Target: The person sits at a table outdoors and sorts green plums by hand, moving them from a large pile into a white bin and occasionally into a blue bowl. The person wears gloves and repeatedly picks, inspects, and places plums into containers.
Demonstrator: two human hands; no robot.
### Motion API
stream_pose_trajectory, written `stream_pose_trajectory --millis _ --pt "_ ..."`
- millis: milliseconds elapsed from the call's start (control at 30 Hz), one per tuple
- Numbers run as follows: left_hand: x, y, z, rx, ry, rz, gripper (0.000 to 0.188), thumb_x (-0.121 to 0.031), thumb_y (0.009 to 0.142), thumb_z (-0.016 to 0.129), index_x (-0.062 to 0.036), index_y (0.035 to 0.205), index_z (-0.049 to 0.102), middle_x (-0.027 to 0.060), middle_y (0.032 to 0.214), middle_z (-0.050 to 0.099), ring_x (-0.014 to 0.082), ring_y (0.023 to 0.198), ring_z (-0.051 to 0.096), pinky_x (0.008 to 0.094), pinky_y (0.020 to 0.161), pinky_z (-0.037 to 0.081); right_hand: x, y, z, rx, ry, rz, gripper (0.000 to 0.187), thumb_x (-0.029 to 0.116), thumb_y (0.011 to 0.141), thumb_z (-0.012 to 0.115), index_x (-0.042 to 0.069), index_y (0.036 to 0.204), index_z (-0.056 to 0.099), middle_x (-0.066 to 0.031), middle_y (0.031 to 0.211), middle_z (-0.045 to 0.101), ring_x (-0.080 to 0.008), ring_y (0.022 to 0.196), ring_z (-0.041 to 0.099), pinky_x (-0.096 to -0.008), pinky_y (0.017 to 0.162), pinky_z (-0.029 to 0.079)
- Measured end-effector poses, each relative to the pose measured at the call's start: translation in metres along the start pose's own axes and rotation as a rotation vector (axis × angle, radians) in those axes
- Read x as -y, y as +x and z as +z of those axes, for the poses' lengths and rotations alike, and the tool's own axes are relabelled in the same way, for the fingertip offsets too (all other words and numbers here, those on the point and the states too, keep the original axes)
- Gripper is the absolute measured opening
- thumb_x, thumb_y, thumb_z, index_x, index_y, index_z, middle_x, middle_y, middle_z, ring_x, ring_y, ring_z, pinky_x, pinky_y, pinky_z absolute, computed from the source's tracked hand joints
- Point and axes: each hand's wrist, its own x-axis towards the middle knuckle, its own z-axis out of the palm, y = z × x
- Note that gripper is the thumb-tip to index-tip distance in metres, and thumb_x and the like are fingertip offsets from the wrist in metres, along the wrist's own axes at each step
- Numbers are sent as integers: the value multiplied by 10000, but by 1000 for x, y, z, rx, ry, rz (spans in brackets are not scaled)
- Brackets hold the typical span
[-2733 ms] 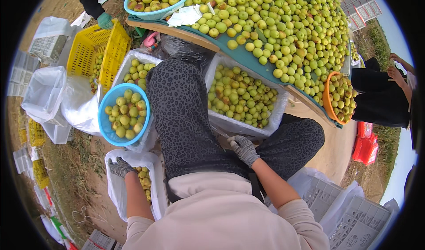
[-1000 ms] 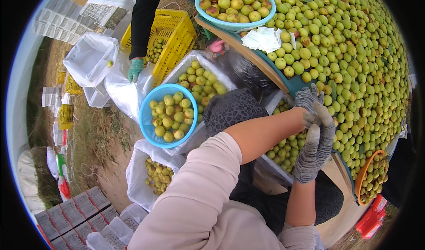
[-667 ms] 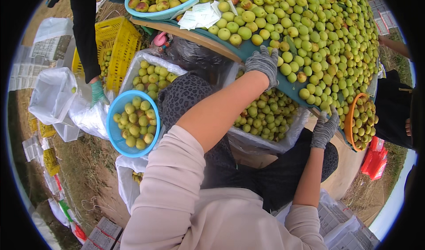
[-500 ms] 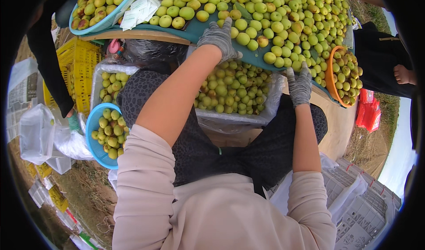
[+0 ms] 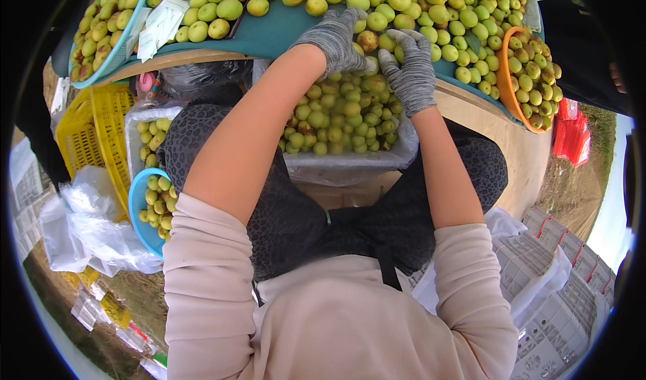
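Note:
Small round green fruit (image 5: 397,2), some blotched brown, lies heaped on a table covered in dark green cloth (image 5: 266,33). My left hand (image 5: 335,43), in a grey knit glove, is at the table's front edge, fingers and thumb apart, cupped beside a few fruits. Opposite it, my right hand (image 5: 412,70), gloved the same way, has its fingers and thumb bent around a green fruit (image 5: 399,53). A brown-blotched fruit (image 5: 367,41) lies between the hands. Below them, a plastic-lined crate (image 5: 407,148) between my knees is filled with the same fruit.
An orange basket (image 5: 505,77) of fruit stands at the table's right. On the left are a blue basket (image 5: 141,6) with paper slips (image 5: 161,23) beside it, a lower blue basket (image 5: 138,208), and a yellow crate (image 5: 81,137). Grey crates (image 5: 552,313) are at lower right. Another person stands far right.
My right hand has moved left toward my left hand, and its fingers have bent. The fruit between the hands is now at the cloth's front edge. The whole view has shifted somewhat.

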Motion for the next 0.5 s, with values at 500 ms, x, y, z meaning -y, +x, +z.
stream_pose_trajectory --millis 500 --pt "4 -43 -29 -160 -83 88 350 -306 872 679 -110 1151 601 77 1075 658 184 912 643 331 851 526 38 -127 96 605 -158 -358 491 408 874 588 198 1316 545 -131 1445 404 -306 1363 323 -486 1142 209"
